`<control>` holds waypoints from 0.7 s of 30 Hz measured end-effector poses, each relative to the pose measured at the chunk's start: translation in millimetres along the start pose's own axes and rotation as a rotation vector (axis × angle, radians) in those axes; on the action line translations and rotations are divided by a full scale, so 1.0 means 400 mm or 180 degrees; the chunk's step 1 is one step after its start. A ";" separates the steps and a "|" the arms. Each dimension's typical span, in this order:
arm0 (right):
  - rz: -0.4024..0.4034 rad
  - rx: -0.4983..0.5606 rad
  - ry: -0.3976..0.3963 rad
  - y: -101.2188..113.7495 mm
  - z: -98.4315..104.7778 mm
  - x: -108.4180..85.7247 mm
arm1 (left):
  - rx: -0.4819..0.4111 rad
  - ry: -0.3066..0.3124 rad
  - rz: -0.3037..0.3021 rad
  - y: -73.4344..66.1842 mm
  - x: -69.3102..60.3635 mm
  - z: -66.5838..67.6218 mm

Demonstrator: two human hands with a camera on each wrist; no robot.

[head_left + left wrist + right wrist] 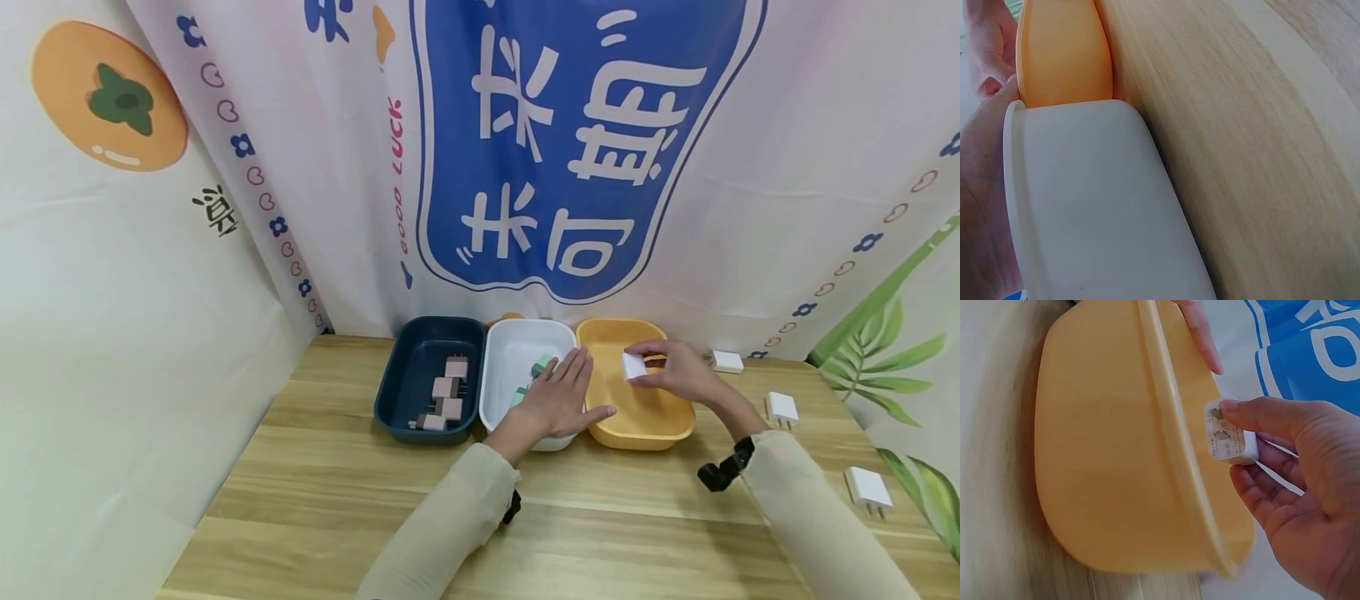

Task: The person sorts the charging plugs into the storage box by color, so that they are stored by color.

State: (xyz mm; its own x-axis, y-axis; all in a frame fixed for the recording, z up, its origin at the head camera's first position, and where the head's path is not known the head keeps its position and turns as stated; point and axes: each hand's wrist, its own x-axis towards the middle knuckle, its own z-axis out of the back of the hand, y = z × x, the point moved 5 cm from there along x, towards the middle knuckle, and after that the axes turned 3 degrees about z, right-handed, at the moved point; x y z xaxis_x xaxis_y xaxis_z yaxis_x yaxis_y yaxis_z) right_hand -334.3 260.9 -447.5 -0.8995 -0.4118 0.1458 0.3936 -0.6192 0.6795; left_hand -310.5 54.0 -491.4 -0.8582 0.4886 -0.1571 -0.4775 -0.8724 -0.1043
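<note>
My left hand (985,206) lies at 9 o'clock, alongside the rim of the white tray (1097,206), whose outer wall extends from centre toward 7 o'clock. The orange tray (1063,56) sits just beside it at 11 o'clock. My right hand (991,47), partly visible, occupies 10 o'clock. Wooden tabletop (1254,144): 3 o'clock.
</note>
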 end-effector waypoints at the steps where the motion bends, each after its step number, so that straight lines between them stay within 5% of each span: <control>1: -0.0008 -0.0027 0.0014 0.000 -0.003 0.005 | -0.0002 0.0001 0.0001 0.000 0.000 0.001; 14: 0.0091 0.0066 0.0090 -0.001 -0.049 0.053 | 0.0020 0.0036 -0.0005 0.001 -0.002 0.002; 21: -0.0075 0.0032 0.0133 -0.006 -0.068 0.067 | 0.0023 -0.0009 -0.0026 0.001 0.000 0.000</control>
State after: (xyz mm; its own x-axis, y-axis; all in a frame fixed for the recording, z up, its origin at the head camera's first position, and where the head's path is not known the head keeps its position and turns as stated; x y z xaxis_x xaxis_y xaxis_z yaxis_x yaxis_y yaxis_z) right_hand -354.3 233.1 -464.7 -0.8997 -0.4249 0.0996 0.3702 -0.6223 0.6897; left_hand -310.8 53.8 -491.4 -0.8549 0.4956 -0.1535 -0.4858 -0.8685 -0.0986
